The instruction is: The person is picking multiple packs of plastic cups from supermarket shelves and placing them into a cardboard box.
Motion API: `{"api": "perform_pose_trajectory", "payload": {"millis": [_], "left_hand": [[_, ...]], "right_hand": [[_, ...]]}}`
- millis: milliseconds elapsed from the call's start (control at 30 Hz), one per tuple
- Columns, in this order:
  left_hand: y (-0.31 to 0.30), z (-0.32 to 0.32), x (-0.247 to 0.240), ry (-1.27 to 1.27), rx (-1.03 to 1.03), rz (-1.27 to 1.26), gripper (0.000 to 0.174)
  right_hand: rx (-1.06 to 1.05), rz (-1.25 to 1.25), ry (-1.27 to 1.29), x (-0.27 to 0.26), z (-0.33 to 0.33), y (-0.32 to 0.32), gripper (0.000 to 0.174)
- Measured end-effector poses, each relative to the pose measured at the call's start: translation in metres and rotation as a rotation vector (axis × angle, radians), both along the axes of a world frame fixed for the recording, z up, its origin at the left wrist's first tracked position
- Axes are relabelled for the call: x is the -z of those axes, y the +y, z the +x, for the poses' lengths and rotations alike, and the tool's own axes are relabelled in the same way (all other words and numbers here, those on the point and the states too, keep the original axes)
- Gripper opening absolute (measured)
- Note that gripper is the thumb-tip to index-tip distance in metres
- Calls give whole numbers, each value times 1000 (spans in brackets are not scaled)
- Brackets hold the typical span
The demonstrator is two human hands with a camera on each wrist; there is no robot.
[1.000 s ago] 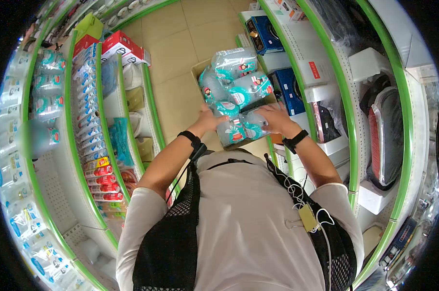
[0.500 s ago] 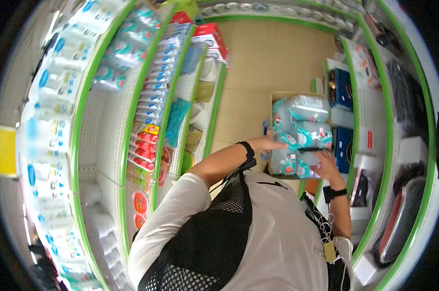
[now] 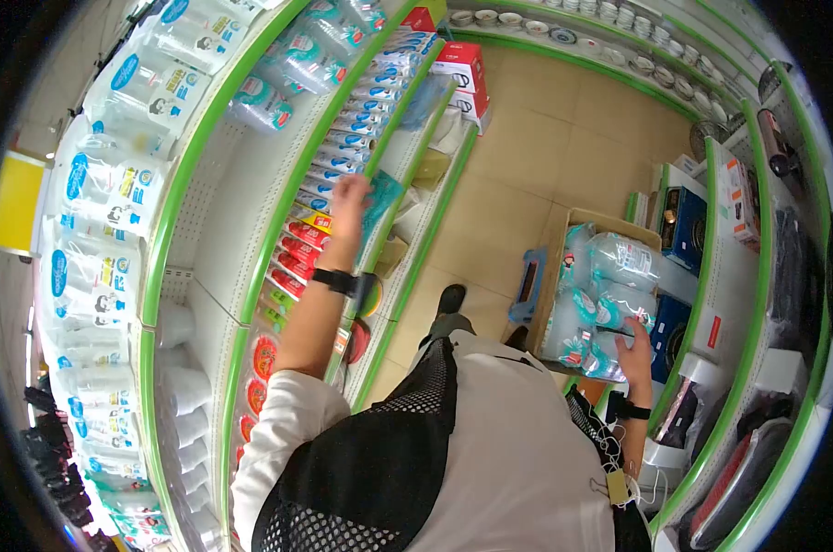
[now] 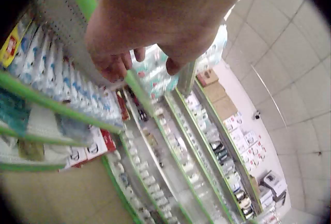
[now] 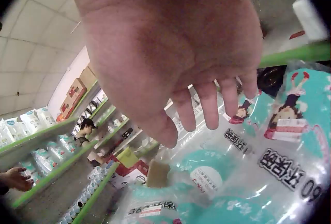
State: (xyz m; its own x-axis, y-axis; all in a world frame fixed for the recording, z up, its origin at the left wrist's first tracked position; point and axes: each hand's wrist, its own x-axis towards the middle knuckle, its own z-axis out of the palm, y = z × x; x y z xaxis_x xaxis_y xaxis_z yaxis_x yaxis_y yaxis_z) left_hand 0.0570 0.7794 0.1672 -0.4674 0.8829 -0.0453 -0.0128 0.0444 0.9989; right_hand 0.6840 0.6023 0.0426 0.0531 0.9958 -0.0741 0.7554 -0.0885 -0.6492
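Observation:
My left hand (image 3: 350, 207) is raised in front of the shelves on the left, with nothing in it. In the left wrist view its fingers (image 4: 111, 68) hang loosely, and packs of plastic cups (image 4: 158, 74) show beyond them. My right hand (image 3: 633, 351) is over the near right corner of an open cardboard box (image 3: 563, 241). Clear packs of plastic cups with teal labels (image 3: 624, 261) fill that box. The right wrist view shows the palm spread, with extended fingers (image 5: 208, 111) over the clear wrapping of the packs (image 5: 248, 167).
A shelf on the left holds similar teal-labelled packs (image 3: 308, 63) beside a bare stretch (image 3: 241, 198). Larger clear packs (image 3: 113, 184) line the shelf above. A blue stool (image 3: 528, 285) stands beside the box. Blue boxed goods (image 3: 681, 221) fill the right shelf. A person (image 5: 85, 133) is farther off.
My left hand has left the packs in the box and swung up left toward the shelves. The right hand stays at the box. The head view has turned left.

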Motion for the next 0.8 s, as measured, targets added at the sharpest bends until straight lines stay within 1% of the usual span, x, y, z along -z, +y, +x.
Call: {"api": "perform_pose_trajectory", "payload": {"millis": [33,67,100,133,200,233,300,333,400,433,633,700,767,800], "left_hand": [[14,-47,0,34,-19,84,24],[25,-83,-9,16,-56,122,29],[50,-146,15,39,-142,164,39],[57,-151,-12,66,-295,168,61],[84,-199,-35,136,-387,97,87],[102,-224,-36,122,-383,101,87],[141,-272,-30,382,-505,157,110],[167,-301,-22,370,-496,162,110],[212,-346,2,510,-518,333,118],[214,-347,2,501,-505,331,118],[215,-342,-27,516,-438,204,95],[214,-339,-35,531,-421,174,87],[231,-440,34,84,-61,217,83],[163,-373,-12,87,-50,218,83]], "right_hand": [[-4,1,-6,-1,-3,5,43],[9,22,13,-2,-6,9,43],[24,41,31,-5,-12,13,43],[53,50,-7,-14,-22,15,43],[96,41,-19,-27,-42,20,43],[138,39,-26,-34,-51,25,43],[156,46,-36,-46,-72,31,42],[183,43,-16,-56,-88,34,41],[224,37,-4,-61,-109,38,41],[214,60,-13,-56,-117,40,40],[216,83,-24,-59,-172,54,39],[213,110,9,-61,-189,59,39],[199,148,28,-63,-199,69,39],[179,180,45,-64,-204,75,38]]}}
